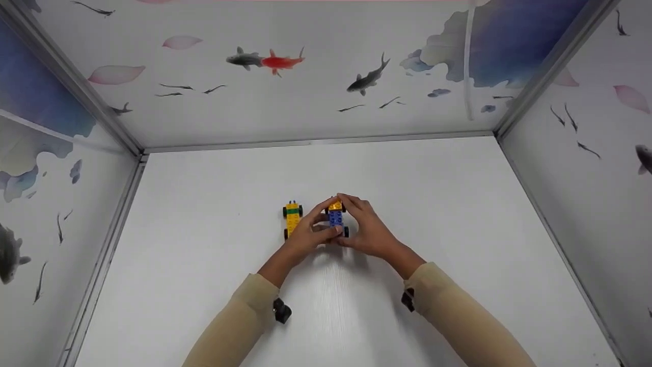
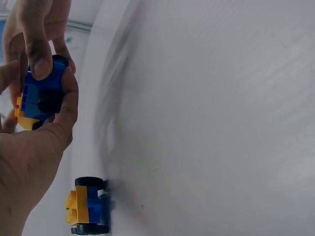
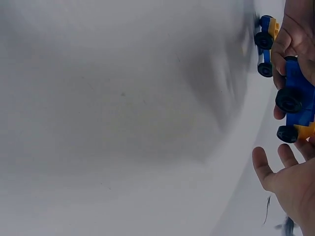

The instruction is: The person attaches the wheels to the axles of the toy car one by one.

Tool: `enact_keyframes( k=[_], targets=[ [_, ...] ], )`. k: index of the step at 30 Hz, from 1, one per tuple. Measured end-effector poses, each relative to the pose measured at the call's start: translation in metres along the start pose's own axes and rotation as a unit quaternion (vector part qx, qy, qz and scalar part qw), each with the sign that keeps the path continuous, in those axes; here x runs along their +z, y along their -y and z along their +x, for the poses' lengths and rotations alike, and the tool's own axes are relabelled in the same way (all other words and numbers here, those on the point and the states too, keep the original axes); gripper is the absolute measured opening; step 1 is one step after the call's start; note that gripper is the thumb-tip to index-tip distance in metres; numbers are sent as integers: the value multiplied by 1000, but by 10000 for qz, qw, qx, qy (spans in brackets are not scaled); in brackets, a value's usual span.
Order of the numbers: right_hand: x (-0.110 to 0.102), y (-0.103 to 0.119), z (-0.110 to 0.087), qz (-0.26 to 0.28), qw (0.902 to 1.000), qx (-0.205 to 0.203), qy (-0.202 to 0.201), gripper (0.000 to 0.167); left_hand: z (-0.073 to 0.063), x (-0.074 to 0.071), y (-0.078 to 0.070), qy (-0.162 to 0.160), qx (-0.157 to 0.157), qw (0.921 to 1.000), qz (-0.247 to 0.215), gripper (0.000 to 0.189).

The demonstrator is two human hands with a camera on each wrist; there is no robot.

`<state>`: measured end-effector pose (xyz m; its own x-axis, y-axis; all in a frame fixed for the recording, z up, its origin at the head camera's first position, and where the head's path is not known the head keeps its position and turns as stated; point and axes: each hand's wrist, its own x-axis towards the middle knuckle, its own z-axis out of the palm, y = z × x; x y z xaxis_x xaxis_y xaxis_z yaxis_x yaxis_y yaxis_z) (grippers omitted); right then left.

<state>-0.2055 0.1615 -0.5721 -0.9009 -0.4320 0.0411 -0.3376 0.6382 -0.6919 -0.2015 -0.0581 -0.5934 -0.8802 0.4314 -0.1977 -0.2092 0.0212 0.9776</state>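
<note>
A toy brick car (image 1: pixel 335 218), with a blue body, yellow bricks at its far end and black wheels, is held between both hands. My left hand (image 1: pixel 307 233) grips it from the left side, thumb across its near end. From the right, my right hand (image 1: pixel 371 232) holds the same car, with fingertips at the yellow end. The right wrist view shows the car's blue flank (image 3: pixel 301 93) and some spread right-hand fingers. Beside the left hand stands a second toy car (image 1: pixel 293 216), yellow with a green strip and black wheels; the left hand partly covers it.
Both cars are over a white tabletop (image 1: pixel 214 255). A metal-edged back wall (image 1: pixel 316 107) with painted fish closes off the far side, and similar panels rise at left (image 1: pixel 102 163) and right (image 1: pixel 570 168). Dark wrist devices (image 1: pixel 281 311) hang under the sleeves.
</note>
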Motion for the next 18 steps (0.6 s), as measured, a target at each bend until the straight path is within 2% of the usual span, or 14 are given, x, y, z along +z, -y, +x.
enact_keyframes(
  k=[5, 9, 12, 18],
  targets=[
    [4, -1, 5, -9, 10000, -32, 18, 105, -4, -3, 0, -79, -10, 9999, -89, 88],
    [4, -5, 10, -26, 10000, -49, 19, 101, -10, -3, -4, -132, -48, 9998, 142, 92],
    [4, -7, 15, -43, 10000, 12, 37, 99, -14, -2, -7, -202, -47, 9981, 573, 92],
    [7, -12, 21, -139, 9993, 260, 250, 99, -19, 0, -9, -429, -98, 9882, 1467, 96]
  ],
)
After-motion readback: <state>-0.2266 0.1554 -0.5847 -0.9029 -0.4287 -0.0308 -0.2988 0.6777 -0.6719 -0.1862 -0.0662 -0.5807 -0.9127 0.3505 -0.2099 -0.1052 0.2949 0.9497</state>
